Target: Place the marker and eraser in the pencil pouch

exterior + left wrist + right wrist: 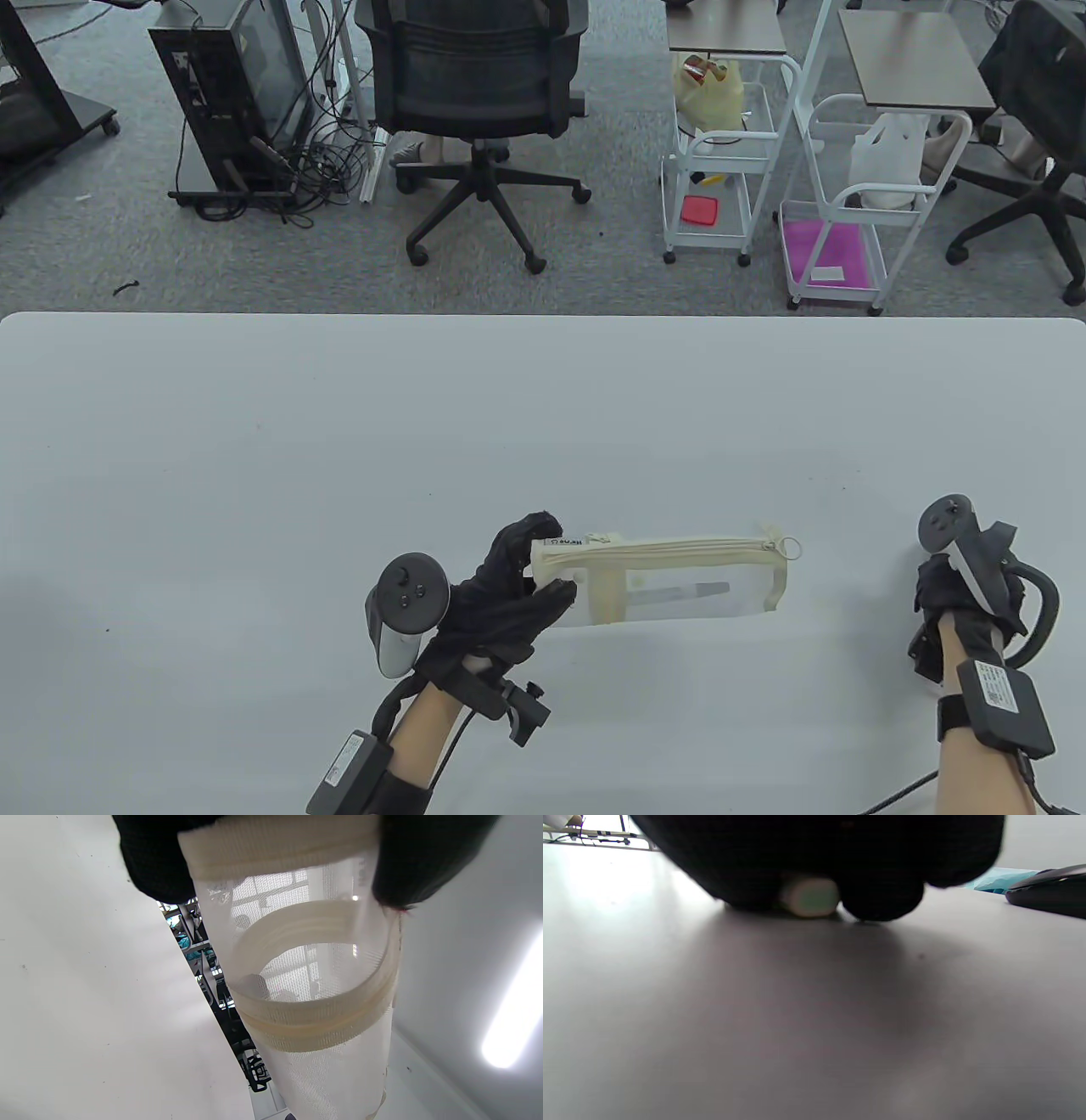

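Gripping the pencil pouch [670,581], left hand [501,598] holds its end.

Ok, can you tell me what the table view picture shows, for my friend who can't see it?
A left hand in a black glove grips one end of a see-through pencil pouch lying on a white table, with a marker showing inside. The right hand rests on the table, away from the pouch. Behind are an office chair and white carts.
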Demonstrator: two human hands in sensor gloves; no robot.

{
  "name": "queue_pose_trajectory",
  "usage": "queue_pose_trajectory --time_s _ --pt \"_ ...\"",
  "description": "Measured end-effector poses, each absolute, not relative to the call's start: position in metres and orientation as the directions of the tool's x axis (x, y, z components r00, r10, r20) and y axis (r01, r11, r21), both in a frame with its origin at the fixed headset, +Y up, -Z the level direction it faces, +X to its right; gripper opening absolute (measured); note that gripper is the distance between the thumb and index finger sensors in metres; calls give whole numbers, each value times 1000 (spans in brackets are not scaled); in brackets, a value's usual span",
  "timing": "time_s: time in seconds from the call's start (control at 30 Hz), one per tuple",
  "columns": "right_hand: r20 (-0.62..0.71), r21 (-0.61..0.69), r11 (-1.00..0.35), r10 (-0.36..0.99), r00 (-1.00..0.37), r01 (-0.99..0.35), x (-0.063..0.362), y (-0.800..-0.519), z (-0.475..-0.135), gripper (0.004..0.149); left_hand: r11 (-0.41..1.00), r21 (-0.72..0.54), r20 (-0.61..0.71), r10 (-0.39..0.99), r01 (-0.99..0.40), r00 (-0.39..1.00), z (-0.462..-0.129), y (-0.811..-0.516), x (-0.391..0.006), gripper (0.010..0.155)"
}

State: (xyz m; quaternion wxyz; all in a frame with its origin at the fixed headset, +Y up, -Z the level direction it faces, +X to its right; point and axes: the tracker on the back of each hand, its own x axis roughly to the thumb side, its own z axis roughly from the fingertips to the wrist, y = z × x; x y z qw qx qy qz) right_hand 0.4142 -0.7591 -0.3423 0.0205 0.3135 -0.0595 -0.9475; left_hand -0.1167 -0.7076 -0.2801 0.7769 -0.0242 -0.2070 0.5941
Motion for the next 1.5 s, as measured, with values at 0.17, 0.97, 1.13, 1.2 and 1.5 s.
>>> queue_pose_trajectory --time_s 0.17,0.97,1.13,1.2,1.5 --pt "-550 -5 -1000 18 -835 -18 403 -748 -340 48 291 -285 293 934 -913 206 -280 -708 -117 77" --pt "253 -533 -652 487 -836 -540 274 -615 -263 44 361 -270 302 912 -893 277 -280 -710 -113 77" --pt "352 -496 -668 429 -832 -555 251 -609 -250 44 387 -263 310 901 -884 302 -280 -709 -110 77" --pt "391 -445 -697 413 -823 -562 241 -609 -247 44 403 -255 316 894 -879 318 -279 -709 -109 77" --pt "450 -334 -806 319 -834 -488 212 -617 -244 43 440 -246 334 875 -863 351 -278 -709 -107 76"
